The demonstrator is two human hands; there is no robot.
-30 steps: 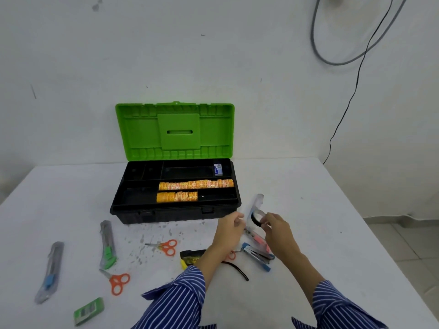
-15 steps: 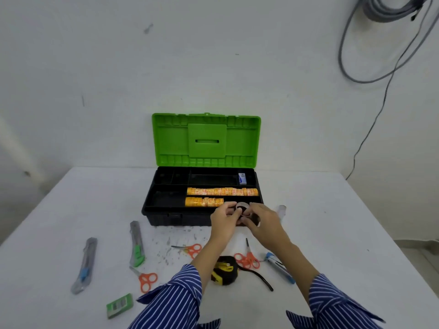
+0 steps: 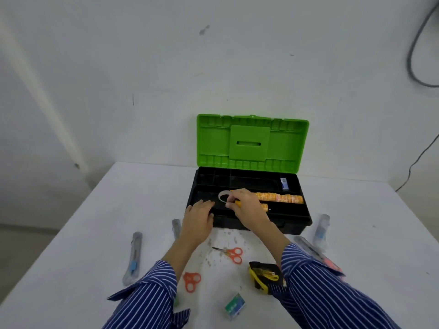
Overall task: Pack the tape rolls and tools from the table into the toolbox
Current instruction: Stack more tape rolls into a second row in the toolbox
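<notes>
Head view puts your right hand over the front compartment of the toolbox, its thumb and fingers pinching a clear tape roll. That roll stands on edge, its open ring facing you, at the left end of the orange tape rolls that lie in two rows along the tray. Your left hand rests on the front left rim of the toolbox, fingers fairly straight and spread over the black edge, holding nothing. Both of your sleeves are blue with white stripes.

Behind the orange rows, a small blue and white box sits in the right end of the back compartment. The green lid stands open against the wall.

On the white table in front of the toolbox, red scissors lie between your forearms, and a second pair of red scissors lies just beside your left sleeve. A black and yellow tape measure touches your right sleeve. A small green and white box lies nearer to you. A grey utility knife with a blue slider lies well to the left, and another grey knife shows only partly behind your left wrist. To the right, a blurred clear packet and a grey and pink knife lie near the toolbox's right corner.
</notes>
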